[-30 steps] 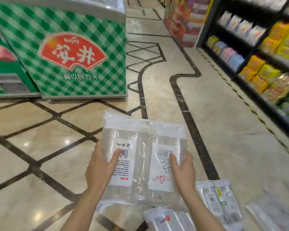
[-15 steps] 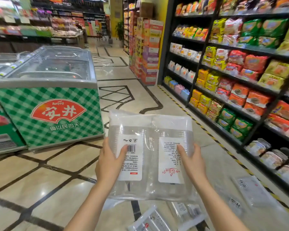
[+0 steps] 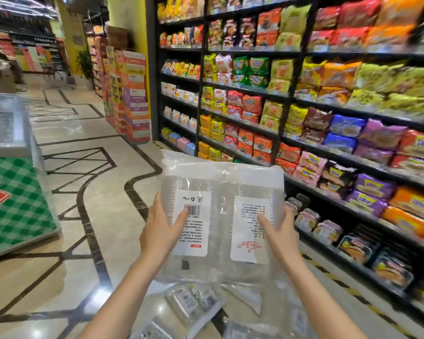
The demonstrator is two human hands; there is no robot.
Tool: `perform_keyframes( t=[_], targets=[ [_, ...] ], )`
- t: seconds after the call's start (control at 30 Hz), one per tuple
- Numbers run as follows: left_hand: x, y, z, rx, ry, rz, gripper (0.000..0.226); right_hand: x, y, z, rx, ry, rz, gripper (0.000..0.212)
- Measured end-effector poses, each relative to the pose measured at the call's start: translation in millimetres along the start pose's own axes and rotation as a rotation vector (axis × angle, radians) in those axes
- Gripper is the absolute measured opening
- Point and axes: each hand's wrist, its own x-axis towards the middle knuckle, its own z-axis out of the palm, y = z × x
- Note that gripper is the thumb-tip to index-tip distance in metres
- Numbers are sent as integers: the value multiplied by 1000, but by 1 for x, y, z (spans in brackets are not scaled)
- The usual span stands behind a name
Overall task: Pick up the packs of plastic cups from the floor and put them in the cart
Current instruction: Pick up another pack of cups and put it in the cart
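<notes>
2 packs of plastic cups (image 3: 220, 216), long axes upright, are being gripped edgewise between left hand (image 3: 160, 228) and right hand (image 3: 278, 231); no cart is in view.

Both hands hold two clear cup packs (image 3: 220, 216) side by side, left hand (image 3: 160, 231) and right hand (image 3: 278, 231) gripping the outer edges. More packs (image 3: 194, 304) lie on the floor (image 3: 66, 277) below, beside noodle shelves (image 3: 328, 148).

Single head view looks forward-down the aisle, close over hands (image 3: 220, 231); edges blurred.
</notes>
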Motion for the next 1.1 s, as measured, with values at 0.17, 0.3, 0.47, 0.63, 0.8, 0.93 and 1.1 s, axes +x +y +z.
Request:
perform_keyframes(
  t=[0.17,0.3,0.47,0.63,0.8,0.93,1.1],
  targets=[
    [-27,68,94,-71,-140,118,72,10,40,-111,-47,163,50,65],
    [-43,129,167,-113,-301,179,78,12,74,-192,-82,359,139,70],
    [-71,211,251,-193,-457,332,83,5,107,-287,-103,579,208,68],
    [-110,279,331,-296,-631,487,84,-11,138,-374,-131,759,266,67],
    [-163,356,406,-399,-801,582,92,-27,165,-462,-172,936,321,71],
    [-210,424,465,-490,-879,662,86,-35,183,-536,-194,1071,333,70],
    [-274,501,532,-552,-989,773,77,-55,205,-616,-205,1226,367,68]
  ],
)
